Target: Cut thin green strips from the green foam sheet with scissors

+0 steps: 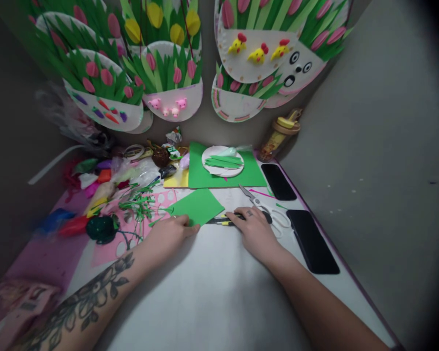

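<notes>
A square sheet of green paper (pixel 199 207) lies on the white table, and my left hand (pixel 171 231) holds its near edge with bent fingers and thumb. My right hand (pixel 254 229) is closed over a black-and-yellow utility knife (pixel 225 220); part of it is hidden under the fingers. White-handled scissors (pixel 256 199) lie just beyond and beside the right hand, blades pointing away to the left. Behind the sheet, a white paper plate (pixel 223 170) of cut green strips (pixel 223 161) sits on a larger green sheet (pixel 201 178).
Two black phones (pixel 278 181) lie along the right edge, near a yellow-lidded bottle (pixel 281 134). On the left are green paper scraps (pixel 139 202), a dark green ball (pixel 101 229) and colourful clay packets (pixel 73 225). Paper-plate flower crafts (pixel 171 100) hang on the wall.
</notes>
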